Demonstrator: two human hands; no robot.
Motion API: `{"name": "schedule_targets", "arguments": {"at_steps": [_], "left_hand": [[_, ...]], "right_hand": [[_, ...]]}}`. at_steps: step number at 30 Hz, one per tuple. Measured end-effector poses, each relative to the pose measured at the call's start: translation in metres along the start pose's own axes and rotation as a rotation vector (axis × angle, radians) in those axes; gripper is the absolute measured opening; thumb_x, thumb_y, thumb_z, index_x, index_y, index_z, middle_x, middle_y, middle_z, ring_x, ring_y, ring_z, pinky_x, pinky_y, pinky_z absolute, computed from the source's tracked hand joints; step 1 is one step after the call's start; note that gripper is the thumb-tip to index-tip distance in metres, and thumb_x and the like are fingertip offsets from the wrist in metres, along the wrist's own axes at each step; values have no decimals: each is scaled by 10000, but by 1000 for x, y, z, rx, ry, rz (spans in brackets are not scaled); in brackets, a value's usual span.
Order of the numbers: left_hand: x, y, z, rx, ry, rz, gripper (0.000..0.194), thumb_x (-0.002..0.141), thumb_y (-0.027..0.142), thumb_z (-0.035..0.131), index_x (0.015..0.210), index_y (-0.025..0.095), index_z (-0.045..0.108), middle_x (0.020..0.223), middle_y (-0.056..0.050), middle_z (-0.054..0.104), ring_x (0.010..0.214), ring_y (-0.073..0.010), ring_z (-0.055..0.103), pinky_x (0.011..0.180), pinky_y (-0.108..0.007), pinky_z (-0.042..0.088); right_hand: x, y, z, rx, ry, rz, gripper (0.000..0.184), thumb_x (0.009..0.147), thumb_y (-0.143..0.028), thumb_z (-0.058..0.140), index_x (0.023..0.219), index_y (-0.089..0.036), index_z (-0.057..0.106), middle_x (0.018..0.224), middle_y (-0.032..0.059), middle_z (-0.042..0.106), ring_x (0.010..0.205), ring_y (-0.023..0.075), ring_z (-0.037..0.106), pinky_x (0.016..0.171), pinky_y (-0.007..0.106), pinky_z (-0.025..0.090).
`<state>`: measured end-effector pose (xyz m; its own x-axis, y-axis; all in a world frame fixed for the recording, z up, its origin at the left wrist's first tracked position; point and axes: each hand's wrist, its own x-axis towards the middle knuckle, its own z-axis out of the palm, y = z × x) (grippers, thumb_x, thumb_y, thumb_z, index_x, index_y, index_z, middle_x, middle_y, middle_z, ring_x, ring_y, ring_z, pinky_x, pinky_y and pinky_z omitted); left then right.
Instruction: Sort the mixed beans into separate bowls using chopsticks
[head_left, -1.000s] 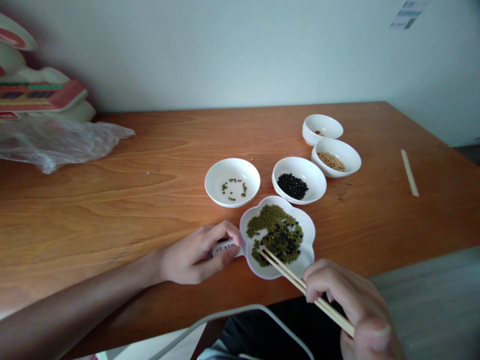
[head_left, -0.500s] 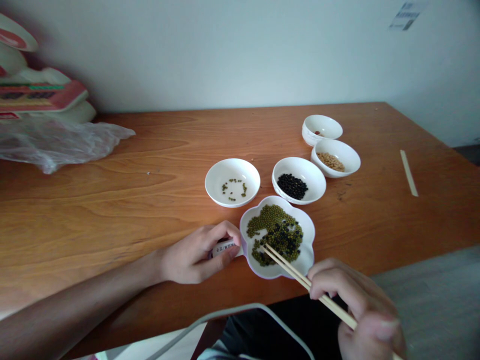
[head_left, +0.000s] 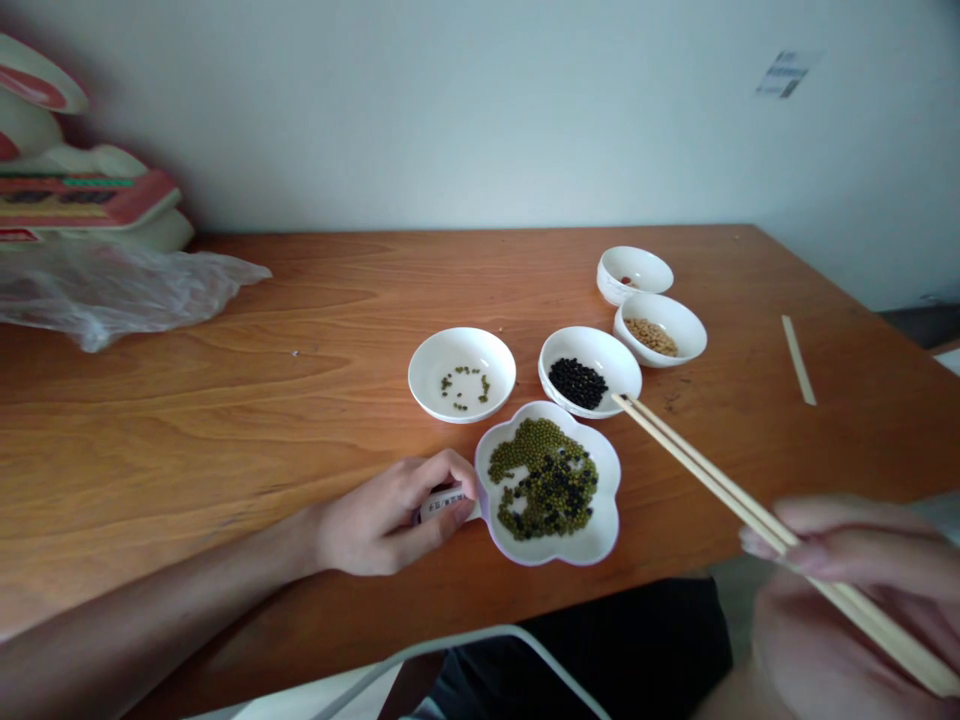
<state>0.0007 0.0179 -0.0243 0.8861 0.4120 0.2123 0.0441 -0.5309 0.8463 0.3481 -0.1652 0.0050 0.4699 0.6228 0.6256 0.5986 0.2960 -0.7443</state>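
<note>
A flower-shaped white dish point(head_left: 600, 540) near the table's front edge holds mixed green and black beans. My left hand point(head_left: 382, 520) is closed around the dish's small handle at its left side. My right hand point(head_left: 847, 590), blurred at the lower right, grips a pair of wooden chopsticks point(head_left: 720, 490). Their tips hover over the right rim of the white bowl of black beans point(head_left: 615, 358). Whether a bean sits between the tips I cannot tell. To the left stands a white bowl with a few green beans point(head_left: 435, 365).
Behind the black-bean bowl sit a bowl of tan beans point(head_left: 682, 322) and a nearly bare small bowl point(head_left: 645, 266). A paper chopstick sleeve point(head_left: 798, 345) lies at the right. A crumpled plastic bag point(head_left: 120, 290) and stacked packages point(head_left: 75, 195) fill the back left corner of the wooden table point(head_left: 225, 400).
My right hand has pulled the chopsticks out of the flower dish and swung them up and right, their tips now at the black-bean bowl. The left hand stays on the handle.
</note>
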Motion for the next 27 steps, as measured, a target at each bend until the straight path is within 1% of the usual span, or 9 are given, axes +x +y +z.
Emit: {"name": "schedule_targets", "arguments": {"at_steps": [1,4,9,11,13,17,20,23,27], "left_hand": [[0,0,0,5,0,1,131,1066,155,544,1191,194,541,1023,-54,685,788,-131,630,699,-239,534],[0,-1,1,4,5,13,121,1072,164,536,1190,189,541,1017,-59,686,760,-127,617,672,-237,525],[1,-1,1,-20,-1,17,123,1073,167,536,1195,187,537,1000,-56,684,745,-125,616,647,-232,521],[1,-1,0,-17,7,18,129,1069,157,544,1194,188,545,1009,-53,688,762,-123,627,668,-228,529],[2,0,0,-6,13,18,130,1066,154,551,1191,188,553,1019,-54,696,785,-126,639,694,-229,536],[1,1,0,-6,16,3,134,1079,181,549,1212,185,558,1018,-61,708,777,-132,645,691,-233,540],[0,0,2,-43,19,-15,297,1089,200,545,1382,172,509,1030,-84,734,756,-143,650,687,-249,552],[0,-1,2,-85,6,-30,537,1099,214,544,1604,172,369,1071,-116,762,775,-164,681,722,-272,582],[0,-1,2,-95,-18,-37,726,1109,235,531,1741,190,177,1108,-118,760,854,-188,707,795,-285,599]], "right_hand": [[11,3,8,15,79,-113,786,955,-905,278,822,-277,731,833,106,685,740,322,663,664,501,485],[35,9,30,37,14,-62,817,980,-882,233,807,-253,724,771,105,663,790,329,664,761,502,473],[27,10,22,71,-24,-140,860,1000,-858,134,798,-259,716,707,78,654,697,292,644,675,432,430],[15,-3,19,75,-50,-68,851,1016,-851,154,788,-256,719,737,73,684,699,278,644,657,411,428],[2,-21,24,81,-105,124,825,1039,-823,220,762,-244,737,752,68,703,723,267,661,661,399,463],[-14,-47,45,83,-299,193,879,1006,-863,234,664,-214,718,657,59,691,583,214,646,532,341,459],[-21,-49,55,80,-376,225,902,986,-889,210,650,-208,697,646,61,688,573,211,659,520,336,474],[-25,-44,56,79,-398,254,909,979,-897,184,679,-212,700,684,68,698,630,229,680,570,351,502],[-30,-33,53,86,-447,225,865,1015,-854,188,752,-217,710,752,64,699,682,219,667,595,343,497]]}}
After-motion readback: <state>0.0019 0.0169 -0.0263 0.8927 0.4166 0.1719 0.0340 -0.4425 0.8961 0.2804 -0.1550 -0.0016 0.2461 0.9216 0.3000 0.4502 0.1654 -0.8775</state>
